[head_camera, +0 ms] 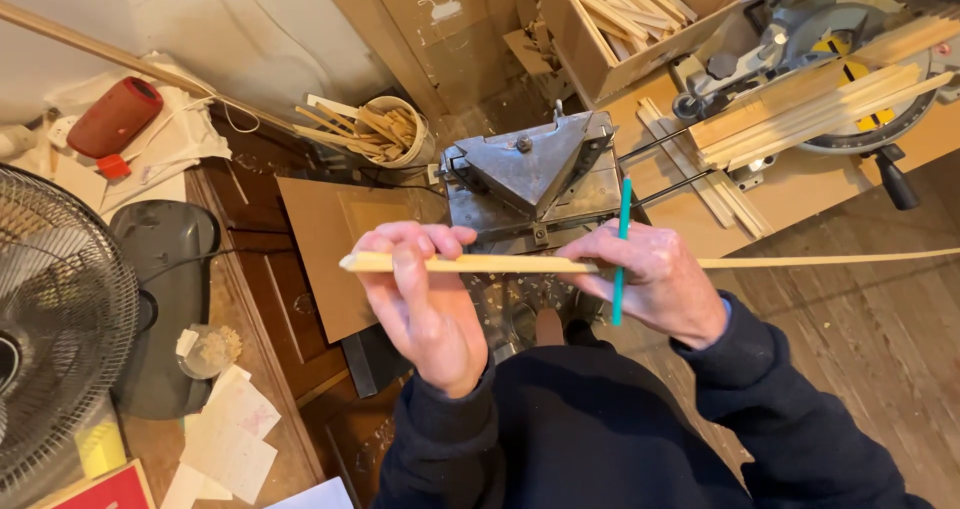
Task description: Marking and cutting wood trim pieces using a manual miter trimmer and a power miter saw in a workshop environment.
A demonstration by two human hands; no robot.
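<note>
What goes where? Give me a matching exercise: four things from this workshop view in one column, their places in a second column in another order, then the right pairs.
Things:
1. teal pencil
2. red cylinder
3. wooden strip
4. round tub of wood offcuts

Places:
A. held level across both hands
B. behind the metal cutter, to its left
C. upright in the right hand
D. lying on white cloth at far left

Pairs: 1-C, 2-D, 3-A, 4-B. The left hand grips the strip near its cut end.

Warm, even indoor light; soft shadows, sharp, wide-angle edge distortion.
</note>
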